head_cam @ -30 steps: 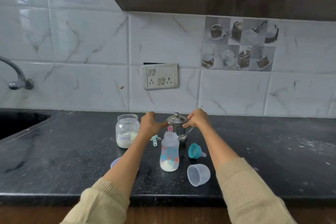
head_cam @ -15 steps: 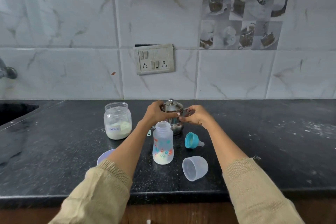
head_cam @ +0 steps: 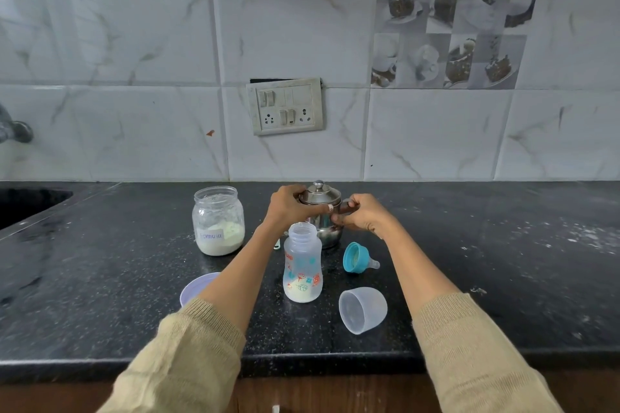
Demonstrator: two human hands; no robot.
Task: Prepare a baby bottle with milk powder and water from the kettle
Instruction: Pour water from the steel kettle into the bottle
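Note:
A small steel kettle (head_cam: 320, 208) with a knobbed lid stands on the black counter (head_cam: 486, 261). My left hand (head_cam: 288, 208) wraps its left side near the lid. My right hand (head_cam: 362, 216) grips the kettle's handle on the right. In front of the kettle stands the open baby bottle (head_cam: 302, 266), uncapped, with white powder at its bottom. A glass jar of milk powder (head_cam: 218, 221) stands open to the left. The teal nipple ring (head_cam: 357, 259) lies right of the bottle, and the clear bottle cap (head_cam: 362, 310) lies on its side nearer me.
A pale lilac jar lid (head_cam: 198, 287) lies partly hidden under my left forearm. A small scoop handle (head_cam: 277, 244) peeks out by my left wrist. The sink (head_cam: 27, 204) is at the far left, and a switch plate (head_cam: 287, 106) is on the tiled wall.
Both hands have closed onto the kettle: the left on its side, the right on its handle. My head has tilted down, so everything sits lower in view.

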